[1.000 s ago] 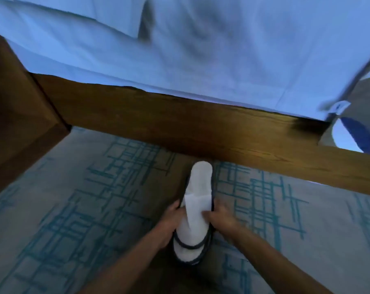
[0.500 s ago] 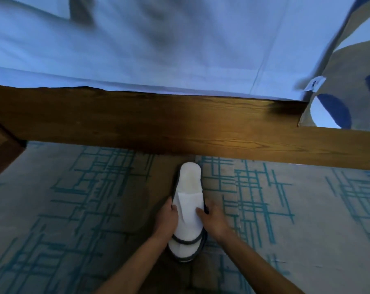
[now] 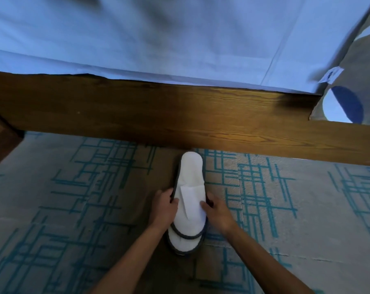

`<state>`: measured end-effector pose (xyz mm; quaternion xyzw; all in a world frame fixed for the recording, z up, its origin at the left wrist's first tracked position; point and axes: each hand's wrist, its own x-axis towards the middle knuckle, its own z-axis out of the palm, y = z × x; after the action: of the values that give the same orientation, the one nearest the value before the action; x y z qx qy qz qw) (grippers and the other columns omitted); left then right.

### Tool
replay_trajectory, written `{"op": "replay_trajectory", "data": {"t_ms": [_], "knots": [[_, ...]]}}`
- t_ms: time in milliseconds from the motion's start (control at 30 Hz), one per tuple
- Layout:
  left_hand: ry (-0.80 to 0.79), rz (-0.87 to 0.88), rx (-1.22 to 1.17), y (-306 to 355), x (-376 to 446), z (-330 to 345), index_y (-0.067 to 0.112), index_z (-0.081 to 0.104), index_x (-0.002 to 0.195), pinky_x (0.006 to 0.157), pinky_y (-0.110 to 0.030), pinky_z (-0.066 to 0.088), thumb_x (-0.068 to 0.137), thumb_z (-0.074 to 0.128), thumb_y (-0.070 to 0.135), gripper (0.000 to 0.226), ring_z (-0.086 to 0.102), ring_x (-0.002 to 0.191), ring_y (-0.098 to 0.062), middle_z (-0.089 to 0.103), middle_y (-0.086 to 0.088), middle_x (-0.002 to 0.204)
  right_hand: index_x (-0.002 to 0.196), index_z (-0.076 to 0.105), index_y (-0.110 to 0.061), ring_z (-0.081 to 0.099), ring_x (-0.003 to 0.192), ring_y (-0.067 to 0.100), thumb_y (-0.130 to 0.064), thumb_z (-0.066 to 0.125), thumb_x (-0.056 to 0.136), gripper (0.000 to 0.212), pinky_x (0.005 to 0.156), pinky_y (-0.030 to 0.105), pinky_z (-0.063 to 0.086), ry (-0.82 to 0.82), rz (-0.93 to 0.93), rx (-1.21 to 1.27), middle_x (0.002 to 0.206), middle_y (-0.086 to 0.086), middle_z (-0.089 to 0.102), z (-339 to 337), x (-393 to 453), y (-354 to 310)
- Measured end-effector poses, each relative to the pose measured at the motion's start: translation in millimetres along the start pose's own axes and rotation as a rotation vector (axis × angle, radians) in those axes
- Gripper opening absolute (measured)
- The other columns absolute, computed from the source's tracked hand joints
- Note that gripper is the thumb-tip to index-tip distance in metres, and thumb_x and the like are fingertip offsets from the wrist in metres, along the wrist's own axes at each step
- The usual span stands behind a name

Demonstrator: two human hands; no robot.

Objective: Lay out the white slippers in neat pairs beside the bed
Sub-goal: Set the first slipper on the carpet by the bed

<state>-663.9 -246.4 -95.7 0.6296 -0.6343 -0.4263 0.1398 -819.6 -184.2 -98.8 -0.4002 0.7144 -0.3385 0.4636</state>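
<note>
Left hand: fingers curled on the left edge of the stacked white slippers. Right hand: gripping the right edge, thumb on top. Slippers: flat on the patterned carpet, toes just short of the wooden bed frame. Above: white sheet.

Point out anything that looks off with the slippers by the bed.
The white slippers are stacked one on top of the other, not side by side as a pair. A paper slip sits crooked across them. The left hand and right hand grip the stack's sides.
</note>
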Motion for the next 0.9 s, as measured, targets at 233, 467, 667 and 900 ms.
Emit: {"op": "replay_trajectory", "data": {"t_ms": [233,467,667,900], "knots": [[-0.022,0.122,0.02,26,0,5,0.013,0.068,0.11,0.077,-0.021,0.046,0.096,0.048,0.01,0.024,0.057,0.088,-0.015,0.057,-0.005,0.1,0.125,0.056,-0.022,0.053,0.105,0.012,-0.016,0.039,0.097,0.033,0.09,0.027,0.038,0.086,0.002,0.115,0.112,-0.007,0.058,-31,-5,-6],[-0.111,0.166,0.064,69,6,59,0.008,0.065,0.106,0.086,-0.027,0.047,0.097,0.045,0.008,0.021,0.058,0.095,-0.024,0.057,-0.014,0.105,0.121,0.062,-0.02,0.058,0.1,0.017,-0.011,0.043,0.094,0.033,0.09,0.03,0.044,0.273,0.044,0.053,0.112,-0.001,0.065,-89,-9,19],[-0.177,0.162,0.121,90,7,107,0.007,0.058,0.077,0.084,-0.04,0.052,0.09,0.045,0.006,0.018,0.061,0.091,-0.031,0.063,-0.019,0.095,0.122,0.062,-0.017,0.059,0.08,0.01,-0.007,0.046,0.091,0.036,0.069,0.023,0.044,0.391,0.034,-0.02,0.096,-0.001,0.068,-123,-14,45],[-0.214,0.152,0.194,90,3,138,0.007,0.063,0.09,0.082,-0.039,0.048,0.089,0.041,0.004,0.022,0.06,0.098,-0.035,0.06,-0.017,0.104,0.125,0.06,-0.022,0.065,0.097,0.024,-0.013,0.05,0.088,0.04,0.075,0.025,0.043,0.447,0.097,-0.227,0.107,0.006,0.068,-137,-13,71]]}}
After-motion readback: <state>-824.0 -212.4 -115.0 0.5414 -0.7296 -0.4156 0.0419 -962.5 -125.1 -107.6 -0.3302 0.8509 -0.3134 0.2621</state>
